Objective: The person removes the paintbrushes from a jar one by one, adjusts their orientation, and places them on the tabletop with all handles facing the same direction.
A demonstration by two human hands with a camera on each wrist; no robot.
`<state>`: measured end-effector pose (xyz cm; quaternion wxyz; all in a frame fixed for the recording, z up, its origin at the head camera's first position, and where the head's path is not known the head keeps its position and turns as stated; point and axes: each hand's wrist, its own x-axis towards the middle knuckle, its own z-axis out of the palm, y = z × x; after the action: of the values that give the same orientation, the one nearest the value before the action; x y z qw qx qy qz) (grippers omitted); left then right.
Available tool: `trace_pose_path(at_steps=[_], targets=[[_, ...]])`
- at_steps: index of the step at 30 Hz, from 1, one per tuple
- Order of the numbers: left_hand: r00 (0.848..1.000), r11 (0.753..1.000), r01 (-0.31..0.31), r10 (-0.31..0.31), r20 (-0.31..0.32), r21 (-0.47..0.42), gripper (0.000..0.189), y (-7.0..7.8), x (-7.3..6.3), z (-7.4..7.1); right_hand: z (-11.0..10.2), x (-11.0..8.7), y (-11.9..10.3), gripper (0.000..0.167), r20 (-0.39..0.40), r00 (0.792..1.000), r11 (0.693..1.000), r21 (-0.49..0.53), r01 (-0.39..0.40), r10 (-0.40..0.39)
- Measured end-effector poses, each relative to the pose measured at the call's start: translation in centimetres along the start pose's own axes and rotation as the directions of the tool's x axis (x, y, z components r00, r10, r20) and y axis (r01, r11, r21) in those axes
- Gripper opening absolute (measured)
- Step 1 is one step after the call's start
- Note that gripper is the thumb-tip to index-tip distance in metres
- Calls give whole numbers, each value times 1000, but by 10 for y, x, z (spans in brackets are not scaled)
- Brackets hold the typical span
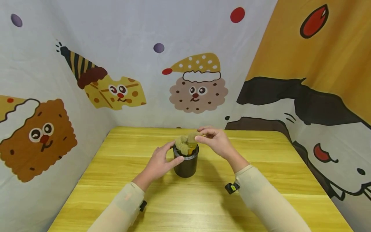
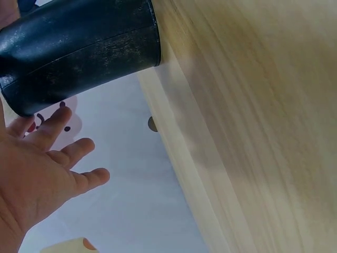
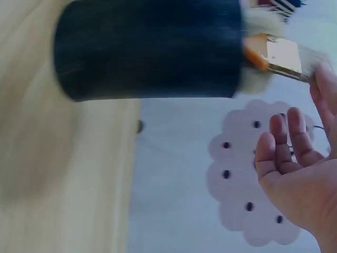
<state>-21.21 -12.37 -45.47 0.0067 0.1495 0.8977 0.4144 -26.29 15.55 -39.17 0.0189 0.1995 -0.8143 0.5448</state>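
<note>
A black cylindrical pot (image 1: 185,168) stands upright on the wooden table, with tan, fuzzy-looking brush heads (image 1: 181,146) sticking out of its mouth. My left hand (image 1: 158,162) spans the pot's rim, thumb at the near side and forefinger at the far side; its other fingers fan out beside the pot in the left wrist view. Above the mouth, my right hand (image 1: 215,141) pinches a flat paintbrush by its bristles between thumb and fingers. That paintbrush (image 3: 283,55) shows an orange handle and a gold-coloured ferrule in the right wrist view; its lower handle is hidden inside the pot.
The light wooden table (image 1: 261,167) extends around the pot on all sides. Behind it and at both sides hangs a white and orange cloth (image 1: 130,64) printed with cartoon figures. A black strap piece (image 1: 232,188) shows at the right sleeve.
</note>
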Motion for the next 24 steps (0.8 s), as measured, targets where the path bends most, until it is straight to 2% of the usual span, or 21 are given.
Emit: trace_pose_path(at_steps=[3, 6, 9, 12, 14, 17, 20, 24], targets=[[1000, 1000, 22, -22, 3, -11, 92, 0, 0, 1, -12, 1, -13, 21, -99, 995, 995, 99, 3, 7], [999, 999, 36, -36, 4, -24, 91, 0, 0, 1, -26, 2, -24, 16, -180, 983, 973, 229, 13, 30], [999, 998, 41, -41, 3, -37, 90, 0, 1, 1, -43, 3, -30, 9, -219, 973, 935, 354, 6, 76], [999, 998, 40, -40, 1, -44, 90, 0, 1, 1, -61, 2, -28, 11, -218, 962, 912, 406, -61, 162], [999, 998, 39, -39, 0, -48, 91, -1, 1, 2, -70, 0, -21, 18, -186, 955, 919, 364, -153, 232], [999, 998, 40, -40, 3, -51, 91, -1, 1, 2, -73, -4, 1, 29, -99, 932, 919, 235, -318, 348], [999, 997, 48, -47, 6, -56, 91, -1, 0, 2, -65, -8, 30, 37, -1, 891, 887, 96, -453, 455], [999, 997, 50, -49, 9, -62, 91, -1, -1, 2, -48, -14, 63, 39, 68, 838, 841, -9, -541, 541]])
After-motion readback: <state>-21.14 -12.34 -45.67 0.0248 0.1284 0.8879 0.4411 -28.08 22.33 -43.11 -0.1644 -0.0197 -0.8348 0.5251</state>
